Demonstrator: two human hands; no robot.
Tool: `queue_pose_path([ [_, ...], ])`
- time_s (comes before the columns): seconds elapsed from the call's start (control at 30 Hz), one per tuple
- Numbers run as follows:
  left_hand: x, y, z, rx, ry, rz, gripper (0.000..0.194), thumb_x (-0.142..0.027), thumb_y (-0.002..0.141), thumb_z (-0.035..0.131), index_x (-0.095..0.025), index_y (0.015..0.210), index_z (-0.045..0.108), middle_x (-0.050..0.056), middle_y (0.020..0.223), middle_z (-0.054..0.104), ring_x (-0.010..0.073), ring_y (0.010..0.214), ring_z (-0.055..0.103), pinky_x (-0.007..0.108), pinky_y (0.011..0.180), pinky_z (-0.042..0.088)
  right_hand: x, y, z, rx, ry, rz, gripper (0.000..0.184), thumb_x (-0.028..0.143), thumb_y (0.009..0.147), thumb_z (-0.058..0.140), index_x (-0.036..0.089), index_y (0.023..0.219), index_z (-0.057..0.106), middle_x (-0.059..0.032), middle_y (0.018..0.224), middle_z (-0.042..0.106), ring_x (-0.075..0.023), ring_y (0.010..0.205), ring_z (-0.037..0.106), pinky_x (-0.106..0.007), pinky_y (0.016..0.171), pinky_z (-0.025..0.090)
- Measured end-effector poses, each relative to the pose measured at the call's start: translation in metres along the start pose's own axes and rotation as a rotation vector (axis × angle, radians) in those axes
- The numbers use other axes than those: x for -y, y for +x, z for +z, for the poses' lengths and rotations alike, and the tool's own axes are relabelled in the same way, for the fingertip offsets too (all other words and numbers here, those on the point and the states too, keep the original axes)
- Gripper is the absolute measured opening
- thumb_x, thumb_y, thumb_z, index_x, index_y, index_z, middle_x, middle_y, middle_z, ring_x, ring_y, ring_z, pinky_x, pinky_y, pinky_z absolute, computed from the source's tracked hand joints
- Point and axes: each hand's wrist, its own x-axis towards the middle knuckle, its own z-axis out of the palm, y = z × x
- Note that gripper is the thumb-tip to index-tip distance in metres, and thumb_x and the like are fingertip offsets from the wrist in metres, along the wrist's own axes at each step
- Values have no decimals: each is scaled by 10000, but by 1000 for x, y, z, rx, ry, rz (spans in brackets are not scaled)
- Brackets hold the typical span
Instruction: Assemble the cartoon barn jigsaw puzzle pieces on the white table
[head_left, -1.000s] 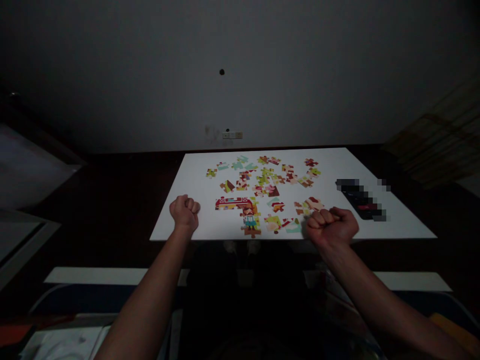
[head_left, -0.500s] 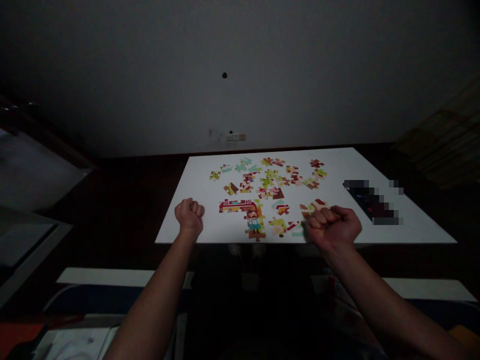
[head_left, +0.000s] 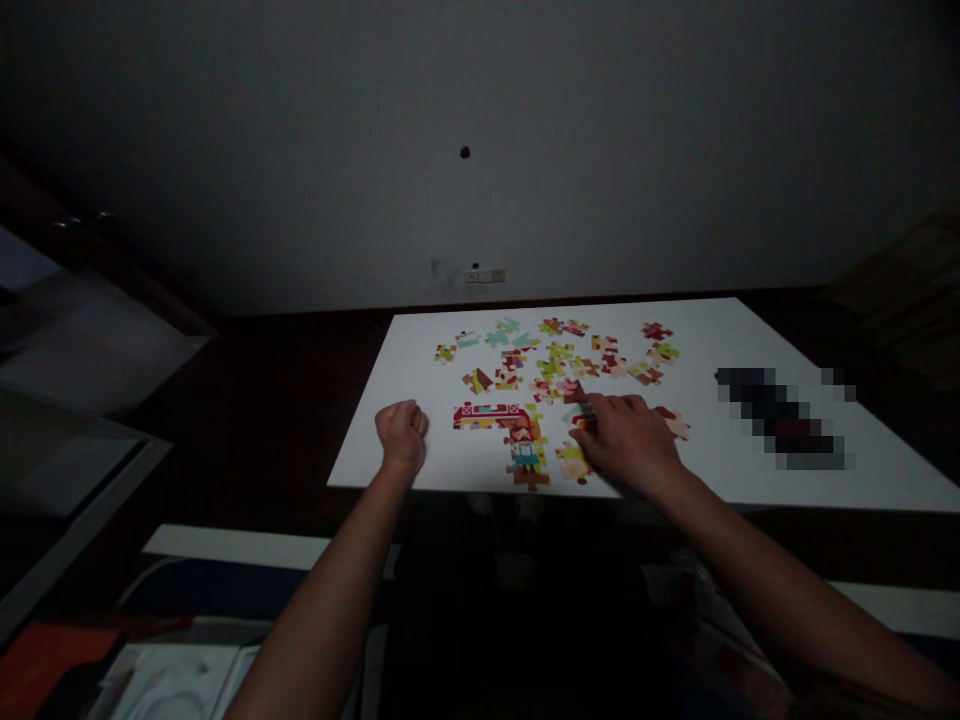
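Colourful cardboard jigsaw pieces lie scattered across a white rectangular board. Right hand: open, fingers extended, fingertips on the pieces. Left hand: closed fist resting on the board (a joined red barn section lies just beside it).

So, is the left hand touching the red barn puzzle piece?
Apart. The head view shows bare white board between the left hand and the red barn puzzle piece.
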Motion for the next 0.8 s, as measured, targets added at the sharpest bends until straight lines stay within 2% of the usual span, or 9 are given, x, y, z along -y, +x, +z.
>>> queue_pose_path([
  [0.2, 2, 0, -2, 25, 32, -6, 441, -234, 676, 605, -186, 468, 219, -78, 448, 179, 38, 395, 166, 213, 410, 145, -7, 7, 13, -5, 93, -7, 445, 373, 775, 603, 268, 1200, 525, -123, 958, 643, -328, 878, 560, -446, 685, 416],
  [0.33, 1, -1, -1, 20, 66, -19, 429, -249, 672, 599, -188, 471, 225, -76, 453, 184, 36, 398, 173, 211, 412, 146, -10, 10, 19, -18, 218, -22, 475, 254, 747, 601, 282, 1212, 509, -92, 916, 629, -274, 798, 572, -410, 676, 423],
  [0.63, 4, -1, -2, 50, 113, -2, 417, -241, 668, 592, -187, 464, 233, -71, 444, 188, 44, 404, 166, 231, 424, 118, -18, 17, 22, -7, 433, -16, 652, 223, 656, 668, 281, 1282, 495, -124, 1166, 595, -329, 1043, 573, -462, 849, 453],
  [0.73, 5, -1, -3, 63, 123, 4, 422, -239, 674, 593, -189, 468, 228, -71, 446, 187, 47, 408, 166, 237, 430, 115, -17, 18, 23, 20, 469, -27, 638, 221, 657, 673, 299, 1271, 517, -102, 1157, 620, -313, 992, 599, -453, 819, 465],
  [0.8, 5, -1, -4, 70, 140, 1, 417, -244, 674, 590, -189, 469, 231, -69, 449, 190, 48, 411, 168, 239, 434, 115, -16, 18, 23, 49, 489, -23, 578, 225, 654, 684, 319, 1212, 567, -79, 1069, 658, -295, 893, 624, -435, 760, 471],
])
